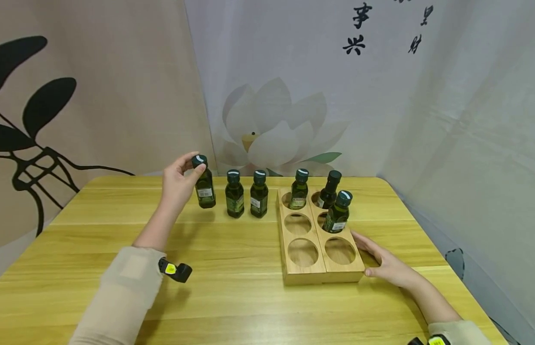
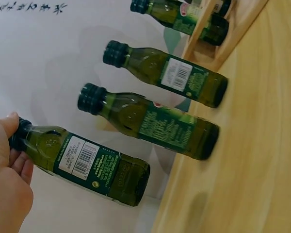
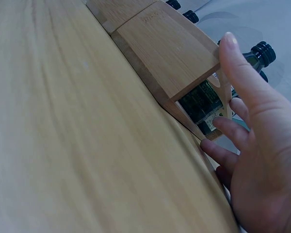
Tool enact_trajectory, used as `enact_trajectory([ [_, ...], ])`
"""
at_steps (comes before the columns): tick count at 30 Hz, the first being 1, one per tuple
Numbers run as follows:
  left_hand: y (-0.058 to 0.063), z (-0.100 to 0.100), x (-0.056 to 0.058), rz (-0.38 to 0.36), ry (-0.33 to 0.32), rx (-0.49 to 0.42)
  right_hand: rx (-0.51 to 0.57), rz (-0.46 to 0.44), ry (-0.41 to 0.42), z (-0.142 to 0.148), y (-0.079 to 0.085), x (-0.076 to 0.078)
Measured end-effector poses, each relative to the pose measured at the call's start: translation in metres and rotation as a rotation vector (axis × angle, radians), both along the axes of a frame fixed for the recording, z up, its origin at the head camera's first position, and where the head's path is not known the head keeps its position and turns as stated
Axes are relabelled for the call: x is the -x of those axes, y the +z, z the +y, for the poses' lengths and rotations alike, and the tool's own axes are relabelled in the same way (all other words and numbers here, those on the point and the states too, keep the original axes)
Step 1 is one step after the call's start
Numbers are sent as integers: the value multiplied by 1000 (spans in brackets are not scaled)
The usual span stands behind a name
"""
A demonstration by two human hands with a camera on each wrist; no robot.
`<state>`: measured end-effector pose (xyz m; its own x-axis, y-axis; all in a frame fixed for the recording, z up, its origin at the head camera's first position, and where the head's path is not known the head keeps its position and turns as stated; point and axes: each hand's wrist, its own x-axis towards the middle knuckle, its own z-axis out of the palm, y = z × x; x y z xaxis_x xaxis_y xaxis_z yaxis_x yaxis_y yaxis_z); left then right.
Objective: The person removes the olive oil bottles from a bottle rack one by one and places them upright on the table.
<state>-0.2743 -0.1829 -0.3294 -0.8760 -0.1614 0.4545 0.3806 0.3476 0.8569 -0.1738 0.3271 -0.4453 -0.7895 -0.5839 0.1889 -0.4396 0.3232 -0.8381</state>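
Note:
My left hand (image 1: 178, 179) pinches the dark cap of a small green glass oil bottle (image 1: 204, 189) between thumb and fingers. In the left wrist view, that bottle's base hangs off the wooden table, its barcode label facing the camera. Two similar bottles, one nearer (image 1: 235, 197) and one farther right (image 1: 259, 197), stand just beside it. My right hand (image 1: 390, 266) rests along the right side of a wooden bottle rack (image 1: 304, 278), thumb by its near corner and fingers loosely bent. Bottles occupy the rack's far left (image 1: 299, 191), far right (image 1: 329, 191) and middle right (image 1: 338, 213) holes.
The wooden table (image 1: 233, 306) carries everything and ends at a rounded far right corner. Behind it hangs a pale cloth backdrop (image 1: 276, 57) printed with a lotus, dark leaves and characters. The far right bottle in the rack tilts.

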Motion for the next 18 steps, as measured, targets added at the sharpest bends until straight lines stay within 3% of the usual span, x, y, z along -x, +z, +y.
enact_trajectory([
  [9, -21, -1, 6, -22, -29, -6, -1, -7, -12, 1, -1, 1],
  [18, -37, -1, 8, -23, -5, 19, 18, -10, -3, 0, -2, 0],
])
